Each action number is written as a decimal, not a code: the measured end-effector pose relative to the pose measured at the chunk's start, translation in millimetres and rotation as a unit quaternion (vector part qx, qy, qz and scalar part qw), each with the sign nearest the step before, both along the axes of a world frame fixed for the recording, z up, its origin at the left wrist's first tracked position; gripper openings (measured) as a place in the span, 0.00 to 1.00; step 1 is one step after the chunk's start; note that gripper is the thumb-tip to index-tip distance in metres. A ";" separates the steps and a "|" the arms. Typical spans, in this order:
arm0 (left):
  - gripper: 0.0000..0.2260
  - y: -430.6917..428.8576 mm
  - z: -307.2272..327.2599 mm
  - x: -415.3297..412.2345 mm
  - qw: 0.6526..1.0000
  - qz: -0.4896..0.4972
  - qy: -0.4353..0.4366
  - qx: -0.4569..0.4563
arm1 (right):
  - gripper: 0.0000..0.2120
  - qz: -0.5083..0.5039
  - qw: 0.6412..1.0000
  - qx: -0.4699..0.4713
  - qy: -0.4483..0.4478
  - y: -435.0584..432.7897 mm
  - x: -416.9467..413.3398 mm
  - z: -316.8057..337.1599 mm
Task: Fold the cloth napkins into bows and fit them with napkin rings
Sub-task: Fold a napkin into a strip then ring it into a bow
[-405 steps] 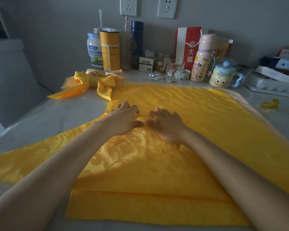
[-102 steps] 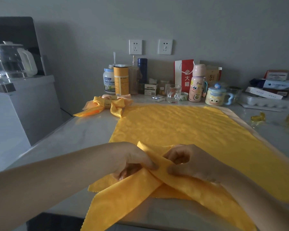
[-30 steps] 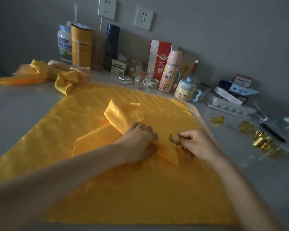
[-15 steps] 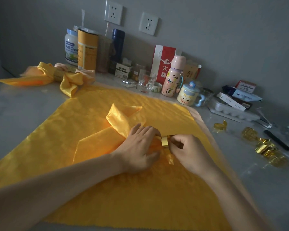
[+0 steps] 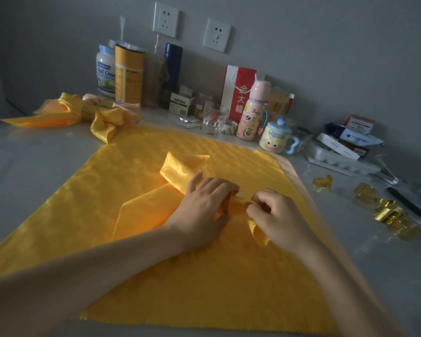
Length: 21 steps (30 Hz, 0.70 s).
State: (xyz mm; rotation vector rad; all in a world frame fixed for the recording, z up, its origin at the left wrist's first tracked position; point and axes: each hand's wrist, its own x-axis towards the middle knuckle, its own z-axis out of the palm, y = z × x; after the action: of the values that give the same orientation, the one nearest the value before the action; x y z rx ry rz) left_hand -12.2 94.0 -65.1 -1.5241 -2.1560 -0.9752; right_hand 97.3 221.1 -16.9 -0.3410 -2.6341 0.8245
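Napkin (image 5: 178, 171); left hand (image 5: 202, 205) holds; right hand (image 5: 280, 215) pinches.

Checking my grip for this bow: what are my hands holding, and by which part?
Both hold the folded napkin: left hand grips its gathered middle beside the gold ring, right hand pinches the end past it.

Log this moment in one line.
left hand: grips folded napkin | right hand: pinches its tail | napkin ring: between hands
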 end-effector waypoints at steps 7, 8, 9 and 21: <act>0.22 -0.4 2.8 2.8 0.997 0.066 0.025 -0.041 | 0.13 0.028 0.993 -0.020 -0.117 4.4 2.9 3.7; 0.22 -0.3 2.1 2.0 0.996 0.073 0.019 -0.046 | 0.13 0.027 0.991 -0.021 -0.128 5.3 3.2 4.6; 0.22 0.9 0.7 1.0 0.996 0.078 0.005 -0.047 | 0.13 0.024 0.990 -0.023 -0.140 7.7 4.1 5.2; 0.22 -3.6 0.8 -11.7 0.982 0.095 -0.160 0.042 | 0.04 -0.001 0.984 -0.085 -0.156 9.2 -1.1 42.1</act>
State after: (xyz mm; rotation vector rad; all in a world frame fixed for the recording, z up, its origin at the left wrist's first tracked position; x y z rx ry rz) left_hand -23.9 90.4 -64.4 -1.1607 -2.3861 -1.2987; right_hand 96.2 230.3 25.2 -0.5589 -2.8520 1.0765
